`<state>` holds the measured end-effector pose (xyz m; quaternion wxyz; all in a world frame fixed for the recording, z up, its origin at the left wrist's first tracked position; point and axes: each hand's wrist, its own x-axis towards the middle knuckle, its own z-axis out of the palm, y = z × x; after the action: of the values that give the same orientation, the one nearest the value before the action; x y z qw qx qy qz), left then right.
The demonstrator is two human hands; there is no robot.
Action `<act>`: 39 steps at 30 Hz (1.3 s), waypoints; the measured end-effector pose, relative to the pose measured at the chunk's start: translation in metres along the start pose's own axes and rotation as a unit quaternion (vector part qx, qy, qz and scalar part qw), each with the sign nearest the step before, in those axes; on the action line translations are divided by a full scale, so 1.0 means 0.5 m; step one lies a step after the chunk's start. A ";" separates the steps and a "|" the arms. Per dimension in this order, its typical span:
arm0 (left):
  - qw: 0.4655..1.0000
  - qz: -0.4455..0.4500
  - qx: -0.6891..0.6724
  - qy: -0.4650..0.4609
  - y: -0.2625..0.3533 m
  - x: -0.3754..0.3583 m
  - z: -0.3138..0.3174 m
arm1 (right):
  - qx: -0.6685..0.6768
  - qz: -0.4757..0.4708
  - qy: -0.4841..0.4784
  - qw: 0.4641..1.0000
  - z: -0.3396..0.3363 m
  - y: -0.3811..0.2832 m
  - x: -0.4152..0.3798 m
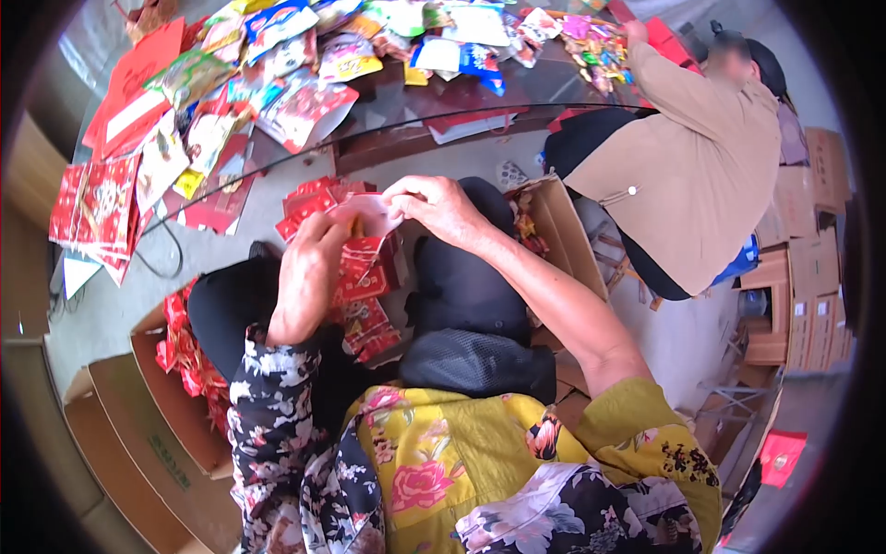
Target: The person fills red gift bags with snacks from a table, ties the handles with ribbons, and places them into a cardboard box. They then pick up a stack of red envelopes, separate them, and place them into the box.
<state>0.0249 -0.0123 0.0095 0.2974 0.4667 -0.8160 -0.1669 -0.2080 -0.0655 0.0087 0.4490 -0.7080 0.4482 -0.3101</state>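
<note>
A strip of bare floor (452,164) shows between the hands (367,233) and the glass desk (383,103). Piled snack packets (297,111) crowd the desk. Red bags (366,328) fill the space between the knees. An open cardboard box (565,231) stands beside the right leg (466,277).

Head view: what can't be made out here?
All in the head view:
Contents of the red packet: partly hidden by the left hand.
Glass table: far side cut off by the top edge.
Small sweets: too small to identify.
Carton contents: partly behind the right arm.
</note>
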 end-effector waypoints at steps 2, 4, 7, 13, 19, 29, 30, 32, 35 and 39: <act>1.000 0.001 0.003 0.020 0.007 -0.004 0.013 | 0.017 0.029 0.028 0.999 -0.038 0.004 -0.011; 1.000 0.001 0.007 0.017 0.009 -0.011 0.015 | 0.020 0.008 0.062 0.998 -0.070 0.032 -0.003; 0.998 -0.018 -0.001 0.055 0.006 0.005 0.007 | 0.020 0.019 0.126 0.992 -0.129 0.038 0.013; 0.998 -0.028 0.045 0.019 -0.019 -0.012 0.039 | 0.028 0.005 0.211 0.977 -0.174 0.055 0.038; 0.996 -0.034 0.085 -0.005 -0.006 -0.011 0.019 | -0.112 -0.061 0.212 0.969 -0.145 0.050 0.076; 0.998 -0.047 0.038 -0.001 0.003 -0.008 0.012 | -0.277 -0.122 0.253 0.919 -0.239 0.103 0.214; 0.999 -0.039 0.034 -0.001 0.005 -0.009 0.012 | -0.273 -0.114 0.264 0.918 -0.238 0.098 0.218; 0.999 -0.040 0.036 -0.005 0.003 -0.008 0.014 | -0.248 -0.091 0.233 0.936 -0.236 0.090 0.230; 0.998 -0.042 0.040 -0.017 -0.007 -0.010 0.021 | -0.325 0.018 0.204 0.923 -0.204 0.070 0.253; 0.998 -0.045 0.041 -0.025 -0.012 -0.013 0.025 | -0.430 -0.057 0.322 0.842 -0.147 0.091 0.284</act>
<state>0.0233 -0.0101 -0.0056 0.2492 0.5104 -0.8077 -0.1581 -0.2287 -0.2303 0.0021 -0.0885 -0.7147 0.6148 -0.3215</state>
